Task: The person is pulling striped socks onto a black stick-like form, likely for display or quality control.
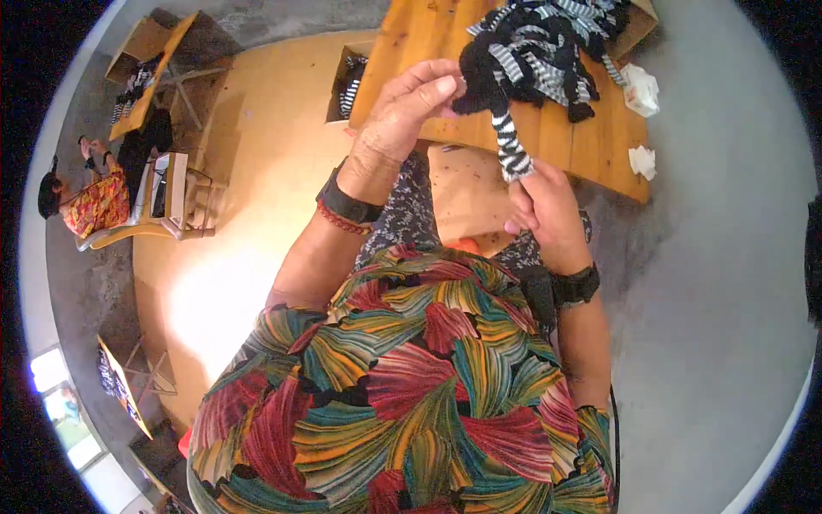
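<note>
A black knit piece with a black-and-white striped tube [511,146], glove-like in shape, is stretched between my hands at the near edge of the wooden table [599,158]. My left hand [407,104] is closed, its thumb and fingers pinching the black part's left edge. Lower and to the right, my right hand [548,208] is closed round the striped tube's pale end. Just beyond lies a tangled heap of black and striped knit pieces [548,56]. Where the held piece meets the heap, I cannot tell them apart.
A cardboard box [635,30] stands behind the heap. Crumpled white wrappings [640,90] lie at the table's right edge. An open box [341,90] with striped knitwear stands left of the table. Far left, another person [96,201] sits at a separate table [158,77].
</note>
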### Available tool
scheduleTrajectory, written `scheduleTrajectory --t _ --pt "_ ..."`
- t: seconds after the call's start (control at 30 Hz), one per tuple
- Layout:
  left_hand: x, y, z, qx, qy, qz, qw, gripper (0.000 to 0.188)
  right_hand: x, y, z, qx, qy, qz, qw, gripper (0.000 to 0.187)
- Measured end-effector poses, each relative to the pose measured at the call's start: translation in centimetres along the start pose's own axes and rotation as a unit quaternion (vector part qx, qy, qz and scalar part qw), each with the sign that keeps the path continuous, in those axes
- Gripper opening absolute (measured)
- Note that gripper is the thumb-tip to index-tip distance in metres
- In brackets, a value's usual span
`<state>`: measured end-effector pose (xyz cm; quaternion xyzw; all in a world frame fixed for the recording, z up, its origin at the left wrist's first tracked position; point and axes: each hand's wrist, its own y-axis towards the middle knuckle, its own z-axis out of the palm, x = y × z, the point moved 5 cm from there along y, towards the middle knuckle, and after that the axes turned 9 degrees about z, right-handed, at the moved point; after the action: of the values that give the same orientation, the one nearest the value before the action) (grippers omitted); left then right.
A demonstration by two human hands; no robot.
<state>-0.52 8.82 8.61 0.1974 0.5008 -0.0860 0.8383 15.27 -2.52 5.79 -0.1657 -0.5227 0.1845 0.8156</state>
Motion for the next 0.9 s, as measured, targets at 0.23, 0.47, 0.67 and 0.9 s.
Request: scheduleTrajectory --t 0.23,0.47,0.67,0.9 --pt "1.5 0.1 1.9 0.007 -0.001 -0.071 0.997 0.018 -0.3 -0.1 -0.3 -0.035 -0.090 -0.003 0.995 0.017" --pt "3.2 -0.6 1.6 -0.055 -0.065 -0.051 0.995 0.010 -0.6 0.4 -0.9 -0.086 -0.184 -0.116 0.972 0.017" --pt "2.1 -0.4 1.1 -0.029 -0.090 -0.067 0.993 0.017 -0.8 0.3 -1.5 -0.071 -0.222 -0.106 0.967 0.019" --pt "-0.7 0.9 1.0 0.065 0.030 0.014 0.997 0.043 -1.1 0.2 -1.8 -0.071 -0.217 -0.125 0.965 0.021"
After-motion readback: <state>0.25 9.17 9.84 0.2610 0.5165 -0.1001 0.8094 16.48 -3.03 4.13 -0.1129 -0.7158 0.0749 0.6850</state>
